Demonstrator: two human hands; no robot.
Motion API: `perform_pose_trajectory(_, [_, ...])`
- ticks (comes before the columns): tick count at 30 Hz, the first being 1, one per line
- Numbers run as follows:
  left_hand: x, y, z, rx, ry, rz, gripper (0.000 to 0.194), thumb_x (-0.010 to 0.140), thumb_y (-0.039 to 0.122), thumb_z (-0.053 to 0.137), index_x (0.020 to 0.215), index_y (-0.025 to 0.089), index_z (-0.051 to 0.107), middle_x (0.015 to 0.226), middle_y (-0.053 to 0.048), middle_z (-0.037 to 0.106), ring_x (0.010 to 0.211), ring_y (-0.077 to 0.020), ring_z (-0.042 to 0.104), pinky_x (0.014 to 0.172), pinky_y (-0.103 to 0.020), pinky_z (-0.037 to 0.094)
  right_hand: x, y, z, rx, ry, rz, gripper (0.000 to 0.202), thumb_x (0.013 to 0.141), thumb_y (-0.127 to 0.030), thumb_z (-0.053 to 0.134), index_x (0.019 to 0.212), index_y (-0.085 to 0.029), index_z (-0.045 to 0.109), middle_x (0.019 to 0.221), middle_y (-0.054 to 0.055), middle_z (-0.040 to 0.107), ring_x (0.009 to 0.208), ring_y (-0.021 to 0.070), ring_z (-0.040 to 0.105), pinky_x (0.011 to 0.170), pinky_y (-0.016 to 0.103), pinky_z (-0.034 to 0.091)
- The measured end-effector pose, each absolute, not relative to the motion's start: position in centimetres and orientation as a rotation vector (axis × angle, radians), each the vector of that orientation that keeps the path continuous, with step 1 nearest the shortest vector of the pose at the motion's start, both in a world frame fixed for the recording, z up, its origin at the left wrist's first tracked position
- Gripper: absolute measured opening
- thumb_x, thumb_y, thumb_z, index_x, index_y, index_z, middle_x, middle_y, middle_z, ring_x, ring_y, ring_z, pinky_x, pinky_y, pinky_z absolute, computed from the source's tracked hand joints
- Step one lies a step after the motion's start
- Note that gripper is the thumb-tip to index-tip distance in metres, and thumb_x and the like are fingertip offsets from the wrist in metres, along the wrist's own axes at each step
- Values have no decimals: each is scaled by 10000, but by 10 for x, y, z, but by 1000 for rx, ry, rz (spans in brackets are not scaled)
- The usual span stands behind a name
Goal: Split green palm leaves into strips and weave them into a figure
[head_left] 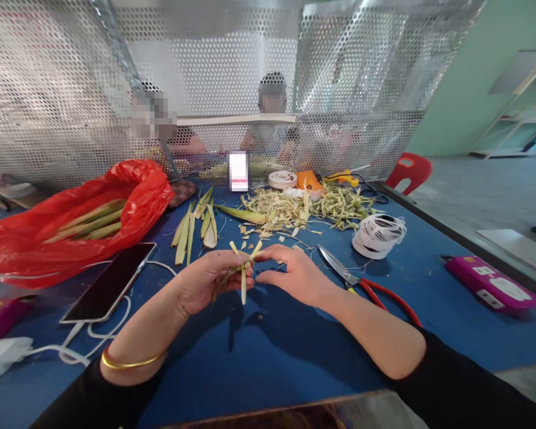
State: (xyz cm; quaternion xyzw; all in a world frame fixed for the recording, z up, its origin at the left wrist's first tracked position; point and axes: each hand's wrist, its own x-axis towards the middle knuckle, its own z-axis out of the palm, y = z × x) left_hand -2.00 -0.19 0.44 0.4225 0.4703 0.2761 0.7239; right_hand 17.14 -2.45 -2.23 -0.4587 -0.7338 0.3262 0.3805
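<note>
My left hand [205,277] is closed on a small piece of folded pale-green leaf strips [243,287], with several ends sticking out up and down. Beside it, my right hand [299,277] has its thumb and forefinger apart. Its forefinger tip is at the upper right strip end, perhaps touching it; nothing appears gripped there. Part of the folded piece is hidden behind my left fingers. Just beyond lie cut leaf pieces [185,235] and a heap of leaf shreds [277,205]. Scissors [339,268] with red handles rest, blades parted, right of my right hand.
A red plastic bag [147,190] of long leaves and a phone [109,283] with white cables lie left. White cord [370,241] stands right, near a purple packet [491,283]. Behind the blue table [268,369] is a perforated metal screen [223,65], with people beyond.
</note>
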Motion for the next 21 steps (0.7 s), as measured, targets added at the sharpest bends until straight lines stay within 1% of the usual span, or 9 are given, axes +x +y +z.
perform_pose_trajectory(2, [-17,-4,3,985,1036,616,95,724,234,653,663,164,670,672,-27,681,613,-141,648,674,-241,525,169,-26,-23,-1188,-1843,928,43,750,-197,666,793,-196,671,907,12,678,890,164,623,852,307,443])
perform_pose_trajectory(4, [-14,-5,2,1030,1065,658,105,709,251,679,666,158,663,673,-27,682,614,-139,647,671,-241,520,169,-26,-23,-1206,-1744,1068,78,778,-176,608,700,-179,607,749,-10,643,750,142,627,765,294,464])
perform_pose_trajectory(6, [-13,-6,1,1060,1111,717,135,697,276,699,684,148,660,680,-31,688,615,-137,648,672,-246,520,171,-28,-21,-1194,-1614,1271,117,824,-197,532,708,-182,538,669,-31,591,585,112,604,632,268,472])
perform_pose_trajectory(8, [-11,-6,1,1084,1153,771,166,682,294,713,710,138,662,679,-38,692,614,-142,650,681,-265,526,173,-30,-17,-1210,-1576,1386,134,858,-231,478,731,-192,497,619,-49,540,434,77,515,493,232,419])
perform_pose_trajectory(9, [-10,-6,0,1098,1173,798,176,675,297,718,722,135,664,671,-39,691,614,-146,651,690,-278,531,173,-32,-15,-1240,-1623,1355,143,861,-241,473,727,-195,491,592,-56,513,400,67,460,452,220,377])
perform_pose_trajectory(12, [-7,-9,1,1172,1218,848,169,658,281,721,724,134,669,640,-28,679,611,-155,647,694,-301,541,175,-38,-9,-1310,-1880,906,143,854,-232,485,716,-199,502,555,-52,474,449,82,400,450,219,307])
perform_pose_trajectory(16, [-4,-13,0,1330,1196,764,102,667,249,687,674,148,679,587,-14,657,572,-147,626,635,-277,521,178,-42,-9,-1225,-2118,228,133,887,-199,432,800,-192,532,734,13,583,610,122,498,554,243,338])
perform_pose_trajectory(18, [-5,-15,-2,1450,1132,693,102,693,242,648,652,158,689,581,-13,654,557,-137,610,624,-261,497,179,-43,-11,-1212,-2172,92,164,908,-205,407,827,-189,549,793,35,600,657,134,527,574,246,342])
perform_pose_trajectory(21, [-6,-17,-5,1579,1044,604,143,725,236,598,639,170,692,604,-14,661,572,-139,607,631,-259,482,179,-43,-10,-1229,-2190,76,169,913,-212,417,828,-186,561,803,37,598,665,135,528,580,246,340])
